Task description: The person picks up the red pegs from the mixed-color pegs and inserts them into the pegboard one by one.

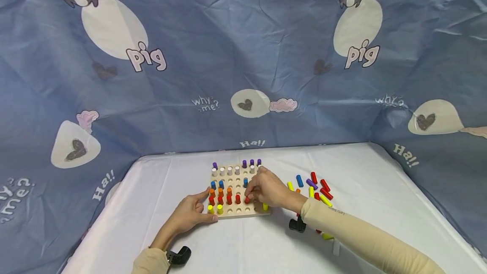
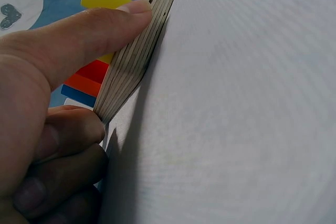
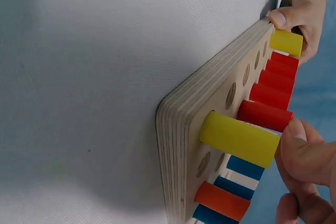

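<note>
A wooden pegboard (image 1: 242, 213) lies on the white cloth, with rows of coloured pegs standing in its holes. My left hand (image 1: 192, 212) holds its near left corner. In the left wrist view the thumb (image 2: 105, 27) lies along the layered edge while the other fingers curl by the adjoining side. My right hand (image 1: 267, 186) reaches over the board's right part, and its thumb and index finger pinch the top of a red peg (image 3: 265, 116) that stands in the red row. Beside that peg rises a yellow peg (image 3: 239, 136) near the right corner.
Loose pegs in several colours lie right of the board, among them a blue peg (image 1: 299, 180) and a purple peg (image 1: 312, 184); the right forearm (image 1: 357, 227) partly covers this pile. A blue printed curtain (image 1: 243, 75) hangs behind the table.
</note>
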`<state>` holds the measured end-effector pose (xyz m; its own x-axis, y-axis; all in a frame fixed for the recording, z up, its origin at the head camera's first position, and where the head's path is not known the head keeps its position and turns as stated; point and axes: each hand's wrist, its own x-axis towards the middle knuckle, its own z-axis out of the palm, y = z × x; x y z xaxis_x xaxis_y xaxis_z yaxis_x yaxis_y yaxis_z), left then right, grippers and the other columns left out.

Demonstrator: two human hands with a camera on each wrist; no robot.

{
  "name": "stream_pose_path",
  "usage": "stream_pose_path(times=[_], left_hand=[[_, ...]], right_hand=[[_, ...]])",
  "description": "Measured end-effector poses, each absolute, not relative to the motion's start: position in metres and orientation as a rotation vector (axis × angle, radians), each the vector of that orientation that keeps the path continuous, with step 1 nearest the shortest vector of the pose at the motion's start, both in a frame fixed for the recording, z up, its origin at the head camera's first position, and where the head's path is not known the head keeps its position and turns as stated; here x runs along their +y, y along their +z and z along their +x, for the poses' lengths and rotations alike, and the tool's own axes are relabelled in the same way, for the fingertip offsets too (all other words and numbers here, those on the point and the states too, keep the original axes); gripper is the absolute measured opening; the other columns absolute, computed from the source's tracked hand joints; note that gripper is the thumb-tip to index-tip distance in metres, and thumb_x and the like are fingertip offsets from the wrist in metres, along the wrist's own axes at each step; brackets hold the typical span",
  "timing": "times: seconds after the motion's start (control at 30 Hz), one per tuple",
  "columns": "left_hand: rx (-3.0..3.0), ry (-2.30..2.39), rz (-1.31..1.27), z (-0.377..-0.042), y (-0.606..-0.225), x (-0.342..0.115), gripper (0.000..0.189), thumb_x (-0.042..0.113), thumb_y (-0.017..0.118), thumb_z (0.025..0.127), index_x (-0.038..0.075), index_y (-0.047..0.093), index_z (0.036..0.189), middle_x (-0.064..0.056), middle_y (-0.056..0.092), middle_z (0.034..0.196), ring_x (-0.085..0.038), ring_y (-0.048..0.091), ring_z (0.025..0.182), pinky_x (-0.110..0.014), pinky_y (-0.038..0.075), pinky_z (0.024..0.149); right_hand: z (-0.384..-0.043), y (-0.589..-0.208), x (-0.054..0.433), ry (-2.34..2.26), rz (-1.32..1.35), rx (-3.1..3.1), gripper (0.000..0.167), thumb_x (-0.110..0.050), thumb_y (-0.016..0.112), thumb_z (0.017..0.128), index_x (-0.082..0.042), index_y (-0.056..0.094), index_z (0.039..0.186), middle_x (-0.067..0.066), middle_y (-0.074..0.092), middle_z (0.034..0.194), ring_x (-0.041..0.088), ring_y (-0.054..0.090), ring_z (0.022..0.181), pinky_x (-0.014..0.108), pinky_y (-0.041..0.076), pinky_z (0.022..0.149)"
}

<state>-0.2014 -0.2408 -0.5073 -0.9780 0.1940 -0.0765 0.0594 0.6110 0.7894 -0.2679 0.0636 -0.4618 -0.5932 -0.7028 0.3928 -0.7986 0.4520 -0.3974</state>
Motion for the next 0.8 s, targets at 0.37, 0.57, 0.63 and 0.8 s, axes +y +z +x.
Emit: stream_pose_path(times=[0.37,0.57,0.63,0.8], left_hand=[[2.671,1.306,0.221,-0.2,-0.509,-0.24,0.108,0.038,0.097,0.074,-0.002,0.043,0.159,0.008,0.03,0.054,-0.008,0.024,0.05,-0.023,0.026,0.049],[2.679,1.3,0.223,-0.2,-0.509,-0.241,0.107,0.037,0.097,0.075,-0.002,0.044,0.159,0.008,0.029,0.054,-0.008,0.024,0.05,-0.023,0.025,0.05],[2.678,1.301,0.225,-0.2,-0.508,-0.242,0.106,0.036,0.097,0.075,-0.002,0.044,0.159,0.009,0.029,0.054,-0.008,0.024,0.05,-0.023,0.025,0.05],[2.688,1.294,0.226,-0.201,-0.508,-0.242,0.106,0.035,0.097,0.075,-0.001,0.044,0.159,0.01,0.03,0.053,-0.007,0.025,0.05,-0.023,0.027,0.051]], right_hand=[[-0.265,-0.465,0.063,0.749,1.311,-2.499,0.012,-0.008,0.09,0.083,-0.02,0.087,0.083,-0.01,0.08,0.084,0.007,0.064,0.081,0.029,0.039,0.081],[-0.259,-0.457,0.073,0.815,1.179,-2.62,0.015,-0.022,0.092,0.082,-0.023,0.088,0.096,-0.002,0.076,0.105,0.015,0.055,0.093,0.032,0.034,0.079],[-0.259,-0.455,0.08,0.827,1.126,-2.658,0.018,-0.025,0.092,0.082,-0.023,0.088,0.1,-0.001,0.074,0.109,0.015,0.052,0.094,0.033,0.031,0.08],[-0.269,-0.448,0.107,0.781,0.988,-2.691,0.023,-0.028,0.094,0.08,-0.024,0.088,0.102,-0.004,0.071,0.103,0.015,0.049,0.093,0.033,0.031,0.079]])
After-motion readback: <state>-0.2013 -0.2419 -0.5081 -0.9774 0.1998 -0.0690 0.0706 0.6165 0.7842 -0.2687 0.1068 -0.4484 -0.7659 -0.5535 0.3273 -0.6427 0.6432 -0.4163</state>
